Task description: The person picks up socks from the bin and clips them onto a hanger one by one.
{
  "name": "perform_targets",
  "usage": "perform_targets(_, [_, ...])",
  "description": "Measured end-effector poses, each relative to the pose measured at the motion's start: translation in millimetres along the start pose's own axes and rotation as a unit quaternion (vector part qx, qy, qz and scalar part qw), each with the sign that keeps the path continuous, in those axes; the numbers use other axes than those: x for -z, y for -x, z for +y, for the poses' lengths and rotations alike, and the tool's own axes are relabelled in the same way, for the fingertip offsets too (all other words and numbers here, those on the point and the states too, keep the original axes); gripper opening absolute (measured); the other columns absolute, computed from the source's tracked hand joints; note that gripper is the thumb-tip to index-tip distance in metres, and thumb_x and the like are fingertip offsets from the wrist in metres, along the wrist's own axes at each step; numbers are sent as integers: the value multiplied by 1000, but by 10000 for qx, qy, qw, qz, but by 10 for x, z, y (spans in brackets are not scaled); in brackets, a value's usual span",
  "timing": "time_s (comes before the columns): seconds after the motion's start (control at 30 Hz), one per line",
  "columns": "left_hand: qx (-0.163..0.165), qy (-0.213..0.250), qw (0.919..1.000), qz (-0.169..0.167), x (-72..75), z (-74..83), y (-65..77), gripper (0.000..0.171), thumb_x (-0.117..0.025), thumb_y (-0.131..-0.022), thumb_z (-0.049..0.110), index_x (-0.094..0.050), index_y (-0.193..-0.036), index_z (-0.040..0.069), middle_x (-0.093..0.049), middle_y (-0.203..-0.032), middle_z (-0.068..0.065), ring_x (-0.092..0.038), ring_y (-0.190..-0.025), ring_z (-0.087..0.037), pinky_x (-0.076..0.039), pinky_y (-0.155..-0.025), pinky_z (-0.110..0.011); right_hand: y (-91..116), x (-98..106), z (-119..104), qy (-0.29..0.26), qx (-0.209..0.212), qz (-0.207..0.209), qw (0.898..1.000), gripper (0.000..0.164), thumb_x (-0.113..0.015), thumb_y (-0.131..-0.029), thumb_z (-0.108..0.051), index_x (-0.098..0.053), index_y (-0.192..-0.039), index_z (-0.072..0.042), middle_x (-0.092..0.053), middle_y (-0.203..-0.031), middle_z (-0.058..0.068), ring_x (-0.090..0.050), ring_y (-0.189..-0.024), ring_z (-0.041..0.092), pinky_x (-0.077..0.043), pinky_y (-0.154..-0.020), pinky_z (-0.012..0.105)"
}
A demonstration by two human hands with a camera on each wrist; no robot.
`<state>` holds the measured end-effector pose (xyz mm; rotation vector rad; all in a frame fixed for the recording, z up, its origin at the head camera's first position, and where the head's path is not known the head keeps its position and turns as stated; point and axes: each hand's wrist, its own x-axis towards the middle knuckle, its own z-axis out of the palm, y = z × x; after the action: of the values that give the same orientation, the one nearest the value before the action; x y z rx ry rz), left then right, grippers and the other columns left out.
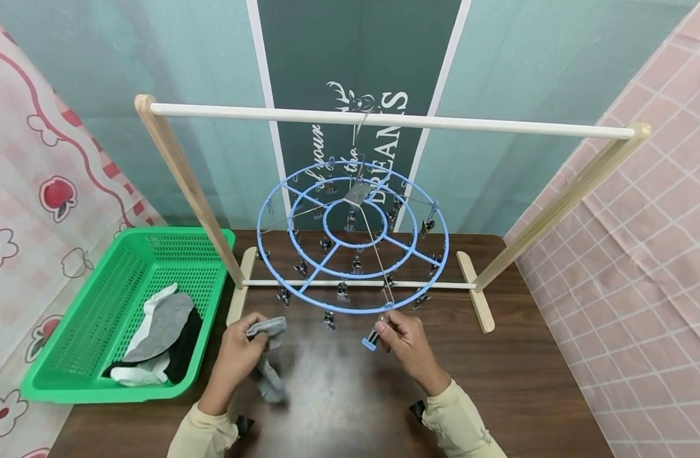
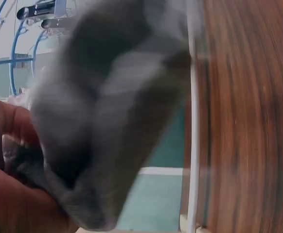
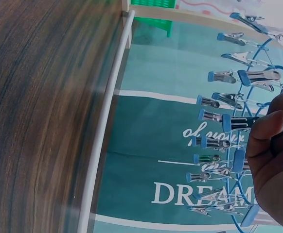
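My left hand pinches a grey sock between thumb and fingers, in front of the drying rack, and its lower part hangs down over the table. Blurred and large, the same sock fills the middle of the left wrist view. At the near rim of a round blue clip hanger, my right hand grips a metal clip with a blue tip. Fingers cover part of that clip in the right wrist view. Other clips dangle around the hanger's rings.
The hanger hooks over the white bar of a wooden stand. To the left is a green basket with grey, white and black fabric pieces in it. All stand on a dark wooden table.
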<state>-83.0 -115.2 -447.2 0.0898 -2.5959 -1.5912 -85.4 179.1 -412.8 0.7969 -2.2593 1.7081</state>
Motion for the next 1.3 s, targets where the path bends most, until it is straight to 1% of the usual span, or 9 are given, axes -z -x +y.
perform_targets(0.1, [64, 192, 9996, -179, -67, 32, 8, 18, -55, -83, -8, -65, -82, 6, -57, -70, -3, -48, -60, -14, -39, -56, -26, 1, -1, 8, 81, 9, 50, 10000, 25, -53, -86, 15, -52, -71, -5, -48, -52, 12, -47, -44, 23, -38, -42, 22])
perform_targets(0.27, [-390, 513, 9965, -539, -160, 55, 16, 24, -57, -88, -6, -52, -67, 6, -40, -58, 4, -38, -51, -8, -33, -51, -23, -3, -4, 16, 270, -5, 159, 9995, 23, -55, -85, 14, -53, -71, -4, -48, -51, 10, -47, -44, 20, -37, -42, 21])
perform_targets(0.37, [-602, 708, 9911, -951, -208, 48, 33, 32, -61, -90, -1, -45, -64, 9, -34, -55, 7, -34, -46, -4, -30, -47, -21, -9, -8, 22, 383, 29, 220, 9990, 23, -57, -84, 14, -54, -71, -5, -48, -50, 8, -45, -44, 11, -35, -41, 20])
perform_targets(0.57, [-1112, 828, 9772, -1606, -341, 42, 58, 29, -66, -89, 4, -51, -65, 9, -35, -57, 10, -32, -47, -1, -29, -46, -19, -23, -22, 29, 402, 81, 313, 9987, 24, -58, -82, 13, -54, -71, -7, -46, -49, 6, -42, -47, 1, -34, -40, 19])
perform_targets(0.73, [-1308, 943, 9701, -1813, -439, 71, 60, 12, -69, -88, 3, -64, -77, 7, -49, -64, 8, -42, -54, -1, -37, -50, -20, -31, -28, 27, 366, 68, 341, 9987, 23, -59, -82, 14, -55, -70, -5, -45, -48, 7, -42, -46, 1, -34, -40, 19])
perform_targets(0.9, [-1341, 1121, 9665, -1882, -495, 149, 61, 6, -72, -86, 7, -68, -82, 8, -61, -71, 3, -50, -61, -4, -43, -56, -21, -39, -26, 18, 216, 18, 354, 9991, 22, -57, -83, 15, -56, -69, -3, -44, -48, 8, -42, -45, 4, -35, -41, 21])
perform_targets(1.1, [-1422, 1307, 9621, -1925, -571, 207, 78, 8, -72, -86, 8, -68, -79, 6, -58, -68, 4, -48, -59, -3, -41, -54, -21, -46, -25, 11, -86, -75, 471, 9988, 22, -56, -83, 18, -56, -68, 2, -41, -46, 6, -39, -43, 2, -32, -37, 22])
perform_targets(1.23, [-1454, 1253, 9583, -2119, -612, 239, 83, 13, -69, -89, 11, -67, -77, 5, -54, -66, 4, -46, -58, -3, -40, -53, -21, -49, -26, 7, -200, -217, 608, 9977, 23, -56, -83, 19, -57, -66, 3, -39, -46, 5, -36, -46, -3, -28, -35, 24])
perform_targets(1.3, [-1409, 1194, 9572, -2229, -582, 362, 105, 16, -66, -91, 8, -66, -76, 2, -53, -65, 3, -45, -57, -2, -40, -54, -21, -42, -27, 36, -193, -282, 672, 9972, 23, -56, -82, 19, -59, -67, 3, -39, -47, 4, -35, -48, -3, -27, -35, 25])
